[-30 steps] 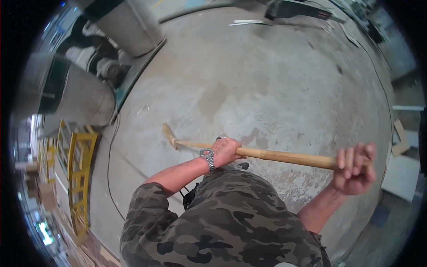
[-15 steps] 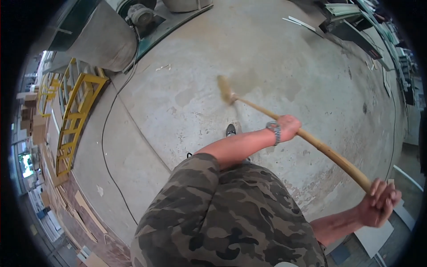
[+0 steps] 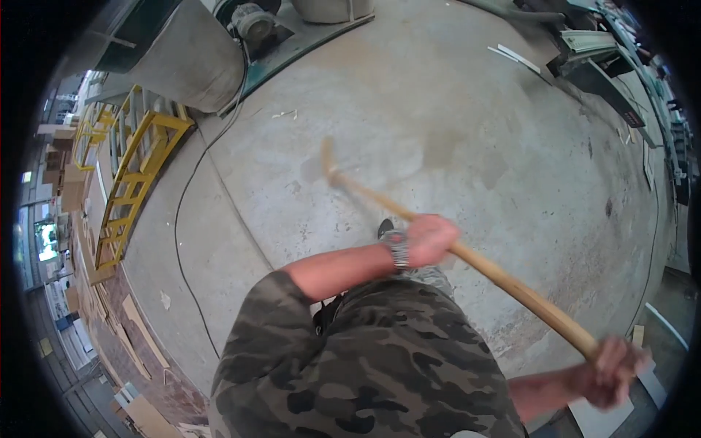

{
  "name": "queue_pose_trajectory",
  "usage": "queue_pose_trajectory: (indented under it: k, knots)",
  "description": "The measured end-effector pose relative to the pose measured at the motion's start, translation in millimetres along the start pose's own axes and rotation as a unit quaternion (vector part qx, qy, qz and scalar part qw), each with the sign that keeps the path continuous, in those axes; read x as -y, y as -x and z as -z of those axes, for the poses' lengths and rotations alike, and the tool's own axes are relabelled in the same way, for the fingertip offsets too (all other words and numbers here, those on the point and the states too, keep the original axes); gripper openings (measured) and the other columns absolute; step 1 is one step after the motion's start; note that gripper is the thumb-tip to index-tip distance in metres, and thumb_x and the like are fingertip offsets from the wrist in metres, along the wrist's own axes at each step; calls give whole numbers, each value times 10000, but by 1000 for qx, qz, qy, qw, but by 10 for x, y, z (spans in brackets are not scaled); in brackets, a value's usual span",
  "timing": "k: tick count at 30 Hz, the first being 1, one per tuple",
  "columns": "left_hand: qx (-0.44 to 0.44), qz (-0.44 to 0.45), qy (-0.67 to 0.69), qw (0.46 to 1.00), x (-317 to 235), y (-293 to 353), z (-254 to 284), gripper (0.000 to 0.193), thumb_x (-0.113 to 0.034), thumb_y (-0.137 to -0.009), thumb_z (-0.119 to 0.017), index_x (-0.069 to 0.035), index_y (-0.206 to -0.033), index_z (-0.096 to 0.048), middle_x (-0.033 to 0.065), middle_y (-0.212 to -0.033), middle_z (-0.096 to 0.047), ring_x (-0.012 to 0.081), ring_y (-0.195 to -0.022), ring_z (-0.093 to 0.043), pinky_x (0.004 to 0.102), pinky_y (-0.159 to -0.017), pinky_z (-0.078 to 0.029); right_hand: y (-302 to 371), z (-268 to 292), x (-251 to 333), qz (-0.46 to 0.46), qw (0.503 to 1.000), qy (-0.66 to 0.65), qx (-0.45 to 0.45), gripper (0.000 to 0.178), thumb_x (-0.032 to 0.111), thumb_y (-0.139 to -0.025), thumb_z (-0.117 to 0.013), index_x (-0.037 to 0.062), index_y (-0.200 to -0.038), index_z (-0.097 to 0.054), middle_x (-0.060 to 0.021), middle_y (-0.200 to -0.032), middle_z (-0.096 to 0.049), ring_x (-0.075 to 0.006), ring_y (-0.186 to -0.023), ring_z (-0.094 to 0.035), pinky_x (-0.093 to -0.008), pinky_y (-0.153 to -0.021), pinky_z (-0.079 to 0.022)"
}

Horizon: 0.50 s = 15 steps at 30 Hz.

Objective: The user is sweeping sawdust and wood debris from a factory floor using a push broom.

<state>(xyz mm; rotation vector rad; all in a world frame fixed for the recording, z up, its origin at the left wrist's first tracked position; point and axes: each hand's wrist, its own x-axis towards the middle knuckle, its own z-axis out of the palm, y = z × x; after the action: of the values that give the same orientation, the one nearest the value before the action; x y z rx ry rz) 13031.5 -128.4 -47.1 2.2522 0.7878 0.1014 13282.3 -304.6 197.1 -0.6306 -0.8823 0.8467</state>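
Observation:
A long wooden-handled broom (image 3: pixel 526 293) slants across the view, its tan head (image 3: pixel 328 162) low by the concrete floor at the far left end. Motion blurs that head, so whether it touches the floor is unclear. My left hand (image 3: pixel 432 239), a metal-banded watch on its wrist, wraps the handle partway along. Close to my body at the lower right, my right hand (image 3: pixel 612 371) is closed around the handle's upper end, somewhat blurred. A dark shoe (image 3: pixel 385 228) shows beneath my left wrist.
A yellow metal step frame (image 3: pixel 150 157) lies at the left, beside a black cable (image 3: pixel 175 232) curving over the floor. A motor (image 3: pixel 254 22) and a large grey machine (image 3: pixel 186 58) stand at the far left. Thin white strips (image 3: pixel 515 57) and machinery (image 3: pixel 595 84) are at the far right.
The broom head has swept leftward and slightly nearer to me. My left hand has moved left and down with the handle, and my right hand has dropped a little.

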Motion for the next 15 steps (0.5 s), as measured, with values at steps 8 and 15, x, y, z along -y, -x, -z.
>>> queue_pose_trajectory:
  k: [8, 15]
  knots:
    - [-65, 172, -36, 982, 1465, 25, -499, 83, -140, -712, -668, -59, -707, -651, 208, -783, -647, 376, -774, -643, 463, -689, -501, -329, 192, -1621, -152, 983, 98, 34, 74, 52, -780, -539, 24, -847, -556, -23, -561, -436, -155, -529, -443, -409, -687, -445]
    - [-98, 40, 26, 994, 412, -1815, -542, 57, -78, -703, -640, -32, -718, -670, 226, -797, -655, 381, -797, -653, 453, -709, -522, -860, 482, -531, -13, 969, 246, 5, 78, 95, -844, -523, 55, -910, -529, 13, -635, -344, -114, -587, -342, -336, -670, -341]
